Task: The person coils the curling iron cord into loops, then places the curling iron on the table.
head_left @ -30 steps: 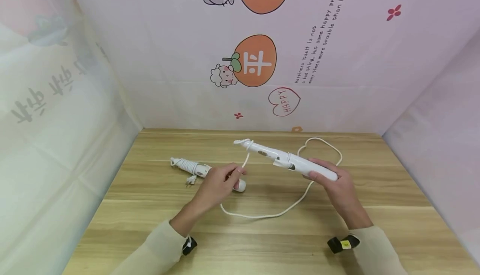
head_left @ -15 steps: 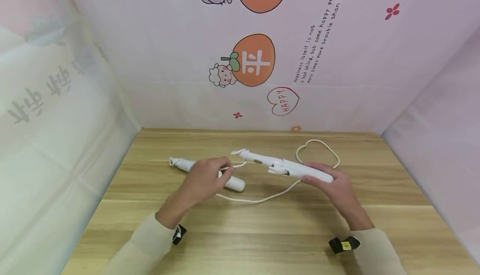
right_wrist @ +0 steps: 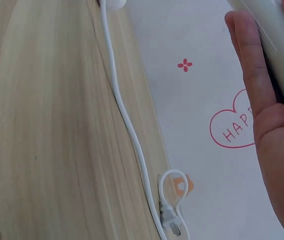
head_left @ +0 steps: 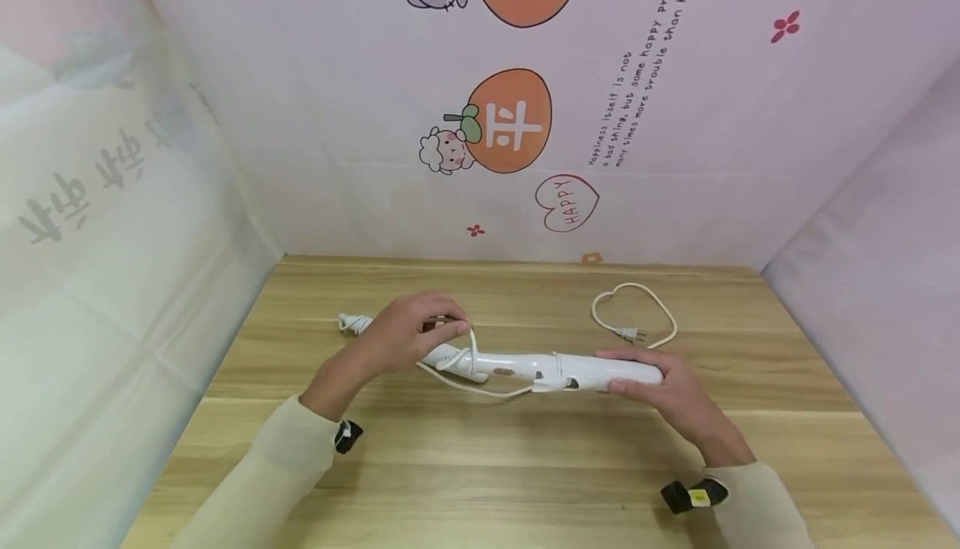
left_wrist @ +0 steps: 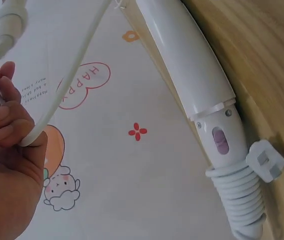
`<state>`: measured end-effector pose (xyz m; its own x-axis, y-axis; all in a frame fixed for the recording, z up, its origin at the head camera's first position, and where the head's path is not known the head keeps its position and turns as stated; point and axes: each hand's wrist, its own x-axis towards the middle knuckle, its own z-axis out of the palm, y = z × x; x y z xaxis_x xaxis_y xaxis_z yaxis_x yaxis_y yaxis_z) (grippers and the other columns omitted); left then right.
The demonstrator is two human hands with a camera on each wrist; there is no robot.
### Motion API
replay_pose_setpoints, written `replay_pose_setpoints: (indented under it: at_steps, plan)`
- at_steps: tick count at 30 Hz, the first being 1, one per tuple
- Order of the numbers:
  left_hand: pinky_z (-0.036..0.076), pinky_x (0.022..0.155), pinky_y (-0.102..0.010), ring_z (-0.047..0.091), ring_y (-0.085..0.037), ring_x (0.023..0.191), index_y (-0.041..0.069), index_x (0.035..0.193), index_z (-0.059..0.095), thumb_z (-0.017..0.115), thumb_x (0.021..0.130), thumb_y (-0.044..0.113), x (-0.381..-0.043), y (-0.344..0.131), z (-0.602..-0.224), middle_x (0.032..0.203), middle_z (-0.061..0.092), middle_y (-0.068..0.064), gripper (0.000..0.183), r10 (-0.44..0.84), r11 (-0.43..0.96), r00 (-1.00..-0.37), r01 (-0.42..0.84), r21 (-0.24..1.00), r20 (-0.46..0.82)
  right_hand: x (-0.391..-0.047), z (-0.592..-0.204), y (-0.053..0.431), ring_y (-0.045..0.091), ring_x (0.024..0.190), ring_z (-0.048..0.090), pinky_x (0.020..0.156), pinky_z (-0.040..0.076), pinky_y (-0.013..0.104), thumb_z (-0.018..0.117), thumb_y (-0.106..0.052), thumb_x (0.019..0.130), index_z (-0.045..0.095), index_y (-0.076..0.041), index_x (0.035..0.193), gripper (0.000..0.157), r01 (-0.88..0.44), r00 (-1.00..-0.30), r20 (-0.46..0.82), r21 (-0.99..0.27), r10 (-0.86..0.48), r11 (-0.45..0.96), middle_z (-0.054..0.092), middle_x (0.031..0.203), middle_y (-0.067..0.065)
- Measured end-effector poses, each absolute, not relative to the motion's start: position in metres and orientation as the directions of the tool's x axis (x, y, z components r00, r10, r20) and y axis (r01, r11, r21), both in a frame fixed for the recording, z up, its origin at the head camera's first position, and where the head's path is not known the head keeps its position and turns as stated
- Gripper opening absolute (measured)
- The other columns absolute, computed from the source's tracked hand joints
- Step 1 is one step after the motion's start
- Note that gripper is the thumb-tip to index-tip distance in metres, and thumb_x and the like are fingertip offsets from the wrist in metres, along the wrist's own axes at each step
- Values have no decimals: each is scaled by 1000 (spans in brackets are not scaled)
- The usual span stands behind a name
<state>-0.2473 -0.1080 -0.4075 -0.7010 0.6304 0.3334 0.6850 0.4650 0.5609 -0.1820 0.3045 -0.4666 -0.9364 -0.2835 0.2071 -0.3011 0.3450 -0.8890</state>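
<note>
My right hand (head_left: 675, 386) grips the wide end of a white hair iron (head_left: 588, 371), holding it almost level above the table. Its narrower handle points left, with a little of its white power cord (head_left: 474, 349) looped round the tip. My left hand (head_left: 408, 334) pinches that cord between thumb and fingers, just above the handle's end. A second white hair iron (left_wrist: 189, 60) lies on the table behind the left hand and is partly covered by it in the head view. Its own cord (left_wrist: 238, 197) is wound in tight coils round its handle.
The loose cord runs under the held iron and curves at the right back, ending in a two-pin plug (head_left: 628, 333). Another plug (left_wrist: 265, 161) sits beside the coiled handle. Printed cloth walls (head_left: 337, 157) enclose the wooden table (head_left: 480, 482) at back and sides.
My left hand has moved left and back, drawing the cord along. The held iron has swung down to nearly level, its handle end lower. The loose cord on the table has been pulled shorter.
</note>
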Motion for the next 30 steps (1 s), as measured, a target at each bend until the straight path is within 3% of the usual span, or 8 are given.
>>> replay_pose_setpoints:
  at_steps: [6, 11, 15, 19, 21, 26, 28, 30]
  plan:
    - [48, 68, -24, 55, -9, 76, 17, 108, 83, 73, 107, 23, -252, -103, -412, 96, 75, 8, 12, 632, 361, -723, 593, 719, 279, -182, -468, 306, 5, 103, 69, 80, 61, 24, 72, 10, 95, 79, -6, 130, 40, -362, -901, 272, -900, -338, 242, 76, 131, -16]
    - [45, 64, -23, 50, -10, 69, 16, 111, 84, 68, 110, 22, -255, -99, -428, 87, 71, 2, 17, 612, 317, -761, 485, 815, 215, -184, -469, 307, 5, 107, 68, 85, 60, 23, 65, 18, 95, 77, -5, 133, 46, -362, -891, 309, -926, -332, 108, 76, 132, -11]
    - [43, 61, -22, 50, -11, 69, 6, 121, 81, 63, 110, 8, -252, -94, -442, 89, 73, -7, 21, 556, 325, -813, 404, 855, 173, -186, -469, 305, 5, 109, 67, 87, 58, 22, 65, 16, 96, 77, -3, 133, 43, -342, -909, 310, -936, -280, 76, 76, 132, -9]
    - [38, 57, -22, 46, -10, 63, 0, 112, 77, 60, 106, -3, -248, -87, -450, 82, 70, -10, 19, 503, 321, -847, 367, 873, 172, -190, -468, 303, 6, 111, 66, 90, 60, 23, 63, 17, 98, 75, 1, 134, 41, -326, -915, 310, -945, -258, 23, 76, 133, -7]
    - [34, 54, -22, 40, -9, 57, -2, 103, 74, 58, 109, 2, -246, -84, -452, 75, 65, -7, 18, 477, 310, -866, 325, 894, 150, -191, -468, 302, 7, 111, 67, 90, 61, 23, 62, 18, 98, 74, 2, 135, 41, -324, -917, 312, -946, -248, 6, 76, 133, -6]
    - [32, 51, -22, 36, -10, 54, 0, 85, 65, 54, 115, 23, -240, -78, -457, 67, 52, 0, 40, 440, 212, -898, 100, 972, -4, -194, -467, 297, 6, 107, 68, 89, 61, 23, 63, 16, 99, 76, 0, 133, 39, -308, -931, 298, -951, -209, 17, 77, 130, -8]
    - [32, 51, -22, 37, -10, 54, 3, 89, 68, 54, 115, 27, -238, -77, -458, 68, 52, 1, 39, 443, 184, -896, 54, 982, -34, -195, -465, 295, 6, 105, 69, 88, 61, 23, 65, 12, 100, 76, -1, 132, 37, -297, -939, 286, -954, -192, 32, 77, 128, -8]
    - [33, 50, -22, 38, -10, 55, 5, 103, 76, 53, 116, 30, -235, -76, -457, 71, 54, 0, 35, 454, 178, -891, 56, 982, -32, -195, -464, 293, 6, 104, 69, 87, 61, 22, 67, 10, 100, 77, -1, 132, 35, -287, -947, 276, -957, -167, 48, 77, 127, -9]
